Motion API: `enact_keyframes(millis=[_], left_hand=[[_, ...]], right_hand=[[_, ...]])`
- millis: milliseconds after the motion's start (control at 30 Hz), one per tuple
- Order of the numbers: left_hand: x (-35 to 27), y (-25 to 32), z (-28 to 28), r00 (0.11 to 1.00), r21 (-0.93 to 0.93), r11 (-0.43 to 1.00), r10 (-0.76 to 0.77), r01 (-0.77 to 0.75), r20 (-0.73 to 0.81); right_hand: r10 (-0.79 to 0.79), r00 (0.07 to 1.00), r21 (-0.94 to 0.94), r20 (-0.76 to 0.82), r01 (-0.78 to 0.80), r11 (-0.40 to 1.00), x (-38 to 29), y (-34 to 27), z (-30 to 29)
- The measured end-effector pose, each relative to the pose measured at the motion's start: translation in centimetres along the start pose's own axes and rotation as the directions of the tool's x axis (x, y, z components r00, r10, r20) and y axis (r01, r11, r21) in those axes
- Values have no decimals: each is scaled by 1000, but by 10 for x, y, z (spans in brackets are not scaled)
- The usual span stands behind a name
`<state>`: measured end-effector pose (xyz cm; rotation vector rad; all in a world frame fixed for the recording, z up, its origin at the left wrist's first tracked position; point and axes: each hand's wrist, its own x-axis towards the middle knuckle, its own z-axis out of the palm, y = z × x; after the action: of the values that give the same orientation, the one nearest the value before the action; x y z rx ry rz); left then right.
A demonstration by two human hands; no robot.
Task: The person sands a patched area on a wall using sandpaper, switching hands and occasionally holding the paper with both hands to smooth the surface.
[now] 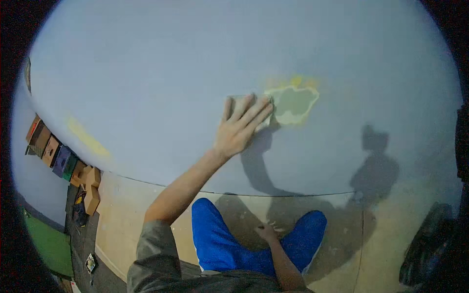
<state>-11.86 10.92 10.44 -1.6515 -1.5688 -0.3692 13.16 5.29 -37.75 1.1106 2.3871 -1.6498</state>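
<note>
My left hand [238, 122] lies flat against a pale blue-grey painted wall [154, 73], fingers spread over a thin, pale square sheet or pad [263, 125]. What the sheet is made of cannot be told, since the hand covers most of it. Just right of the fingertips is a patch [295, 102] with a grey-green middle, a whitish ragged rim and yellow smears above it. Down between the knees of my blue trousers [223, 241], my right hand [266, 232] hangs in shadow. Whether its fingers hold anything is unclear.
A beige lower band of wall [146, 197] runs below a dark seam line. Another yellow smear [88, 139] marks the wall at left. Stacked boxes [51, 150] and cartons [91, 199] stand at far left, above a green panel [49, 241]. A dark object [425, 245] is at lower right.
</note>
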Motion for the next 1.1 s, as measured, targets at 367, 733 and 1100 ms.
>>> enact_keyframes(millis=[367, 733, 1100], left_hand=[[-21, -3, 3, 995, 78, 996, 27, -35, 100], [1, -12, -15, 999, 69, 998, -8, 5, 46], [-46, 30, -57, 577, -678, -148, -413, 720, 704]], right_hand=[[43, 999, -14, 1, -43, 999, 9, -14, 5], [137, 974, 118, 181, -160, 980, -25, -63, -25], [44, 999, -51, 3, -44, 998, -8, -35, -4]])
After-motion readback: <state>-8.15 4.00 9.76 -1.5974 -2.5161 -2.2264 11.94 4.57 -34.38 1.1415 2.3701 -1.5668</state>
